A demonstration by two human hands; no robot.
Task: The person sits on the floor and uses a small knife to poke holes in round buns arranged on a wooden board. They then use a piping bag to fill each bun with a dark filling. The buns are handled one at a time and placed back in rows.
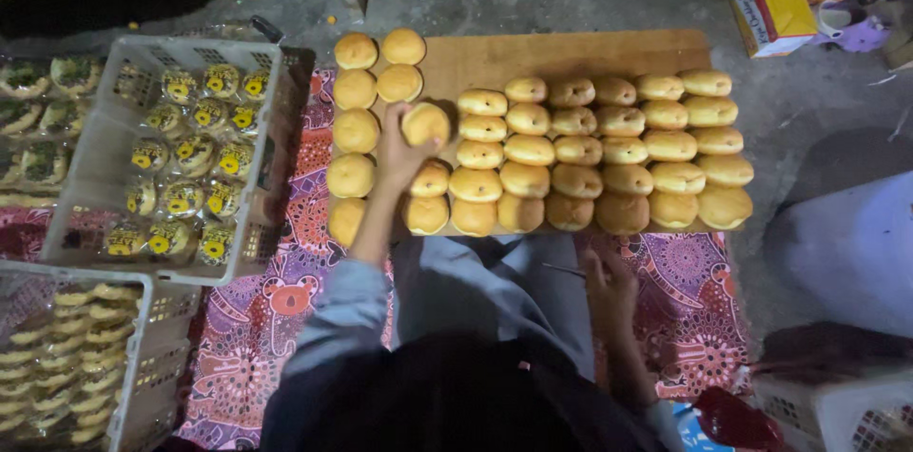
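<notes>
While gripped, bun (425, 122) looks round, golden.

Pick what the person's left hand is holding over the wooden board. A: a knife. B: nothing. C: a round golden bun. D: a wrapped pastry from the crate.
C: the left hand grips a round golden bun above the wooden board, among the rows of buns.

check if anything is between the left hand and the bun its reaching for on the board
Nothing visible stands between them: the left hand already has its fingers on the round bun, on the wooden board among the other buns.
</notes>
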